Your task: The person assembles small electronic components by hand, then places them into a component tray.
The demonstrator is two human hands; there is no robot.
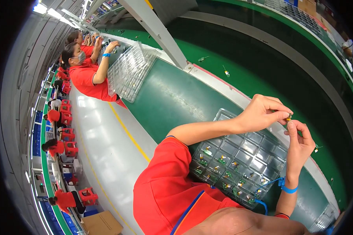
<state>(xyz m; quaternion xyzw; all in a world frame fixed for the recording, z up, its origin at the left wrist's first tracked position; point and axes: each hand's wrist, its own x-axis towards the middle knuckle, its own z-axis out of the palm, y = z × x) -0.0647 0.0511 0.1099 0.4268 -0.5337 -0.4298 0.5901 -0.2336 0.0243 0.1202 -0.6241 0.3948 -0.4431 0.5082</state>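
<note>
My left hand (264,112) and my right hand (301,143) meet above the far edge of the workbench. Pinched between their fingertips is a small electronic part (289,118) with a yellowish patch; the fingers cover most of it. Below my arms lies a clear plastic tray (259,149) divided into square compartments. Several small green circuit boards (235,165) with yellow and white pieces sit in its nearer compartments, while the farther ones look bare. A blue wrist strap (289,189) with a cord circles my right wrist.
Beyond the pale ledge runs a dark green conveyor belt (262,78) carrying scattered small boards (226,72). A white post (157,31) rises from the ledge. Farther left, co-workers in red (91,80) work by clear trays (131,74). Another clear tray (323,219) lies at lower right.
</note>
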